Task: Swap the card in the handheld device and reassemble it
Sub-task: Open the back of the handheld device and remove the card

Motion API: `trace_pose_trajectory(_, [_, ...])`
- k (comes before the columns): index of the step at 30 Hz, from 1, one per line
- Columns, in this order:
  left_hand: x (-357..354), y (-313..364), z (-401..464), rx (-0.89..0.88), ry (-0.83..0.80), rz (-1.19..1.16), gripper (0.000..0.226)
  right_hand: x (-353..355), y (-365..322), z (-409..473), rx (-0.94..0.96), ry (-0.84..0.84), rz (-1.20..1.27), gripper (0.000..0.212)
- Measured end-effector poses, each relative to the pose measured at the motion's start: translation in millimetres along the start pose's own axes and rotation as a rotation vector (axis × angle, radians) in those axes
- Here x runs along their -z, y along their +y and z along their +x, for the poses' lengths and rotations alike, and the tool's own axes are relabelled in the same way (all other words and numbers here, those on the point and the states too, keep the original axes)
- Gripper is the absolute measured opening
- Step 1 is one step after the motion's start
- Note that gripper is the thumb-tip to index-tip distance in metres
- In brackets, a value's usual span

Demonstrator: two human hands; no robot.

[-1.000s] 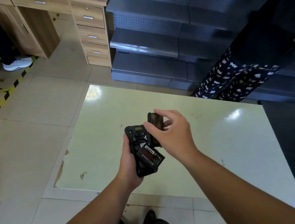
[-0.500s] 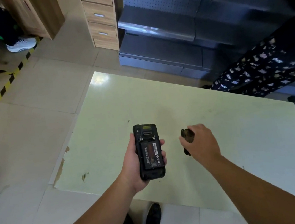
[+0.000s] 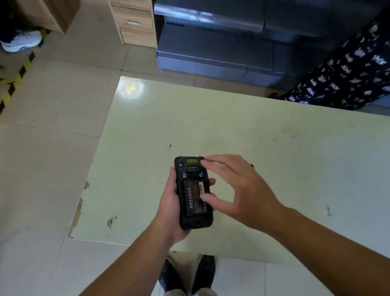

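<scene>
L hand (image 3: 169,207) grips handheld device (image 3: 193,192) w/ battery (image 3: 196,198) exposed over table (image 3: 289,161); R hand (image 3: 240,189) open, fingers spread, thumb touching battery.

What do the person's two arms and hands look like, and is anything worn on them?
Both forearms are bare: no sleeve shows in the head view. The left hand and the right hand wear no gloves, and no watch, ring or bracelet is visible on either wrist. No markings can be seen.
</scene>
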State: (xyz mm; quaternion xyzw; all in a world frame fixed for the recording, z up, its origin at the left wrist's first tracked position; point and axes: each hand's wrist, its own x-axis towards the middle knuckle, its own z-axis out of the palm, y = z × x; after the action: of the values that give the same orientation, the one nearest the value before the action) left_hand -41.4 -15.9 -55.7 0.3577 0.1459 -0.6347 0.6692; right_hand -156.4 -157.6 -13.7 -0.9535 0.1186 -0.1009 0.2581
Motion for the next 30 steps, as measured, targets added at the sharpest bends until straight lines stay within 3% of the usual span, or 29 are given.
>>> trace_pose_trajectory(2, [-2,2,-2,0.010,0.006,0.032,0.081,12,-18,3,0.200,-0.153,-0.069,0.069])
trace_pose_trajectory(6, [-14,4,-11,-0.002,0.007,0.017,0.077,30,-33,6,0.195,-0.307,-0.167,0.072])
trace_pose_trajectory(11, [-25,5,-24,0.008,-0.031,0.009,0.078,52,-40,2,0.213,-0.293,-0.174,0.063])
trace_pose_trajectory(17, [-24,0,-29,-0.017,0.048,0.048,0.076,60,-48,5,0.503,-0.247,-0.490,0.055])
trace_pose_trajectory(20, [-21,-4,-28,-0.030,0.080,0.063,0.075,61,-45,6,0.563,-0.193,-0.482,0.053])
trace_pose_trajectory(26, [-20,-10,-27,-0.051,0.050,0.035,0.073,67,-45,7,0.510,-0.204,-0.351,0.042])
trace_pose_trajectory(30, [-20,-8,-25,-0.073,0.044,0.071,0.074,61,-56,1,0.095,-0.254,0.051,0.035])
